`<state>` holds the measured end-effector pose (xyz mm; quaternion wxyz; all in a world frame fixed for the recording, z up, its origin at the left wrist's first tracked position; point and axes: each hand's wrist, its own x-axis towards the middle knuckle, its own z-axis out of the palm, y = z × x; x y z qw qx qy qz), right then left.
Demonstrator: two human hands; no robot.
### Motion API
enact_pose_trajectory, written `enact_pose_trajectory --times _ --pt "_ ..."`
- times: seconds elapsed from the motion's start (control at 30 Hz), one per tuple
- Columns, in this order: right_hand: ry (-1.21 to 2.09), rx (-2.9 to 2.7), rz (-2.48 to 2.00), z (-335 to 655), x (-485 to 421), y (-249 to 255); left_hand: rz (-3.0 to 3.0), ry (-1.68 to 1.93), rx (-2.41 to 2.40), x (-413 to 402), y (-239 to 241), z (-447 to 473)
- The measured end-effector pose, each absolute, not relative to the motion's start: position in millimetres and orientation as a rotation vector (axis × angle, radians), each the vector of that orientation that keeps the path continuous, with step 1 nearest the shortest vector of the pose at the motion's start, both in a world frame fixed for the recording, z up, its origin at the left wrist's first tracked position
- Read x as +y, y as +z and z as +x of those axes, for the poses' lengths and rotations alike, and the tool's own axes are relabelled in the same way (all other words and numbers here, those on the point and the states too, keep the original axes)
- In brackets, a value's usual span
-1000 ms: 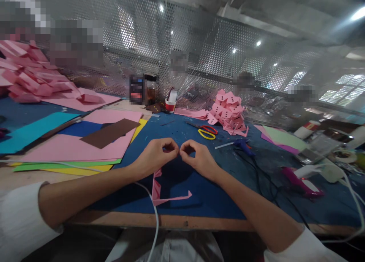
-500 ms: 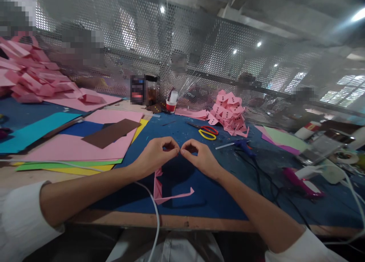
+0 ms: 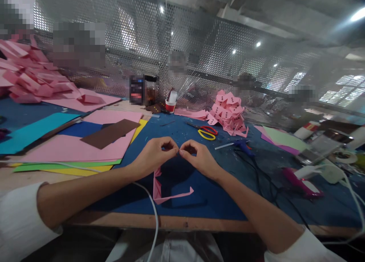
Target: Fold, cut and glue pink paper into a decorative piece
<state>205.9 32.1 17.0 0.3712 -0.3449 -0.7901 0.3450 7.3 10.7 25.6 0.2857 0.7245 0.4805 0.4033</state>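
My left hand (image 3: 155,155) and my right hand (image 3: 199,157) meet fingertip to fingertip over the blue mat (image 3: 216,193), each pinched shut. Both pinch the top of a folded pink paper piece (image 3: 162,189), whose strip hangs down from the left hand and bends across the mat toward the right. The part between the fingertips is too small to make out. Both forearms rest near the table's front edge.
Sheets of pink, brown, yellow, green and cyan paper (image 3: 85,144) lie at the left. Scissors (image 3: 207,132) and a heap of folded pink pieces (image 3: 229,111) sit behind my hands. A glue gun (image 3: 242,145), a pink tool (image 3: 299,180) and cables lie at the right.
Both hands stay pinched together with only slight shifts. The hanging pink strip has moved a little.
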Motion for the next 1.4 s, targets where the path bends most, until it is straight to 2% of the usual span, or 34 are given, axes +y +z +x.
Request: enact_pose_trajectory --times 0.43,0.83,1.4 --pt "0.961 -2.005 -0.865 207.6 33.6 17.2 1.839 1.102 1.263 14.2 25.3 7.2" --pt "0.896 -2.022 -0.893 206.4 34.6 15.6 1.831 1.109 1.237 15.6 21.6 6.5" --pt "0.754 -1.729 -0.858 215.7 37.9 25.6 1.415 1.153 1.175 21.4 23.7 3.7"
